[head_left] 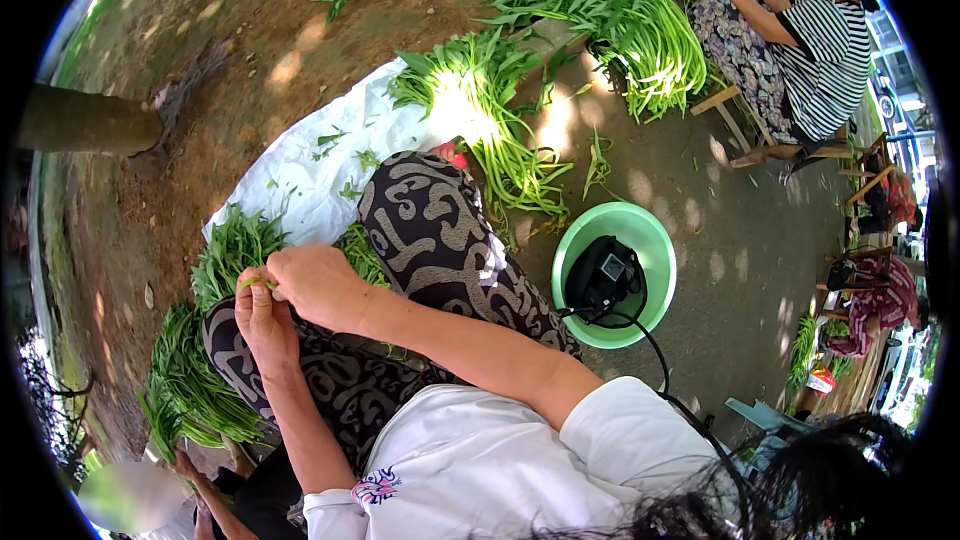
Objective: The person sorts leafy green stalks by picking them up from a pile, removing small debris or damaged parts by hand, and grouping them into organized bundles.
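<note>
My left hand (264, 326) is raised over my knee, a short piece of green stem (257, 283) pinched between thumb and fingers. Against it, from above, presses my right hand (319, 281); its fingertips meet the left ones at the stem, and its fingers are curled. Whether the right fingers grip the stem too is hidden. Just beyond both hands lies a pile of leafy greens (236, 247), resembling water spinach. More cut greens (367, 255) show between my legs, partly covered by my right forearm.
A white plastic sheet (315, 142) with leaf scraps lies ahead. Bundles of long-stemmed greens (495, 120) rest beside it. At right stands a green basin (660, 262) holding a black bag (600, 277) with a cable. People sit at upper right and lower left. A tree trunk (90, 120) is at left.
</note>
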The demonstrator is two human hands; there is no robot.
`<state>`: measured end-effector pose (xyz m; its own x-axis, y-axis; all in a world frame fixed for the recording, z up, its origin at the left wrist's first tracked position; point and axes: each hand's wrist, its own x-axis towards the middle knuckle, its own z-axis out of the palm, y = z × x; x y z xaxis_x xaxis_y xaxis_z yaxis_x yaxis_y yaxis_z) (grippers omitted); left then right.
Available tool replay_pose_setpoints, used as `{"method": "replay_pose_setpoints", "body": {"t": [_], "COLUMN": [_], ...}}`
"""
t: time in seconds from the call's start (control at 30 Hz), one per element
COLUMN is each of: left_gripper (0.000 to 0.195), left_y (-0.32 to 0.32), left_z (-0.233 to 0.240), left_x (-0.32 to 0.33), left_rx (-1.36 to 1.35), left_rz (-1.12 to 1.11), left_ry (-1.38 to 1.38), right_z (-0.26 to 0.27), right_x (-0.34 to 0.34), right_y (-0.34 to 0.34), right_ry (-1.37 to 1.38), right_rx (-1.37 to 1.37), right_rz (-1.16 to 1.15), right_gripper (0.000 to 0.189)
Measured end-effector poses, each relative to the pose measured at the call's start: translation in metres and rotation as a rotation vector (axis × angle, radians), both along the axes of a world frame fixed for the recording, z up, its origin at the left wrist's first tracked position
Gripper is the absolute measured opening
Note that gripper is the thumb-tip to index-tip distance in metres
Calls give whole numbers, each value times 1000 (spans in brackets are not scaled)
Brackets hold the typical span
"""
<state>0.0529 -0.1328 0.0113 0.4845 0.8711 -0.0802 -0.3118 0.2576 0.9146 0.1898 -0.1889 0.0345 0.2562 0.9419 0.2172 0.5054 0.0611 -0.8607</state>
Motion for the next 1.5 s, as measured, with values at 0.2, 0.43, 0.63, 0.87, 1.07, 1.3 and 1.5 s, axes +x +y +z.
{"method": "replay_pose_setpoints", "body": {"t": [0.2, 0.43, 0.63, 0.87, 1.07, 1.3, 1.5], "left_gripper": [12, 18, 40, 31, 18, 16, 19], "left_y": [2, -4, 3, 3, 7, 0, -2], "left_z": [-2, 4, 7, 20, 20, 14, 11], "left_x": [-11, -9, -20, -15, -19, -11, -4], "left_rx": [86, 90, -119, -280, -167, -19, 62], "left_rz": [42, 63, -130, -152, -68, -54, -69], "left_ry": [33, 182, -98, -351, -308, -107, -20], "right_z": [-1, -9, -1, 16, 20, -1, 6], "right_x": [-8, -11, -2, 14, 36, 23, 17], "right_y": [3, 1, 5, -1, -2, -6, -11], "right_ry": [104, 172, 710, 1283, 1308, 385, 289], "right_rx": [-46, 48, -121, -231, -34, -119, -157], "right_rz": [8, -67, 199, 327, 105, 161, 142], "right_gripper": [16, 17, 21, 11, 11, 19, 16]}}
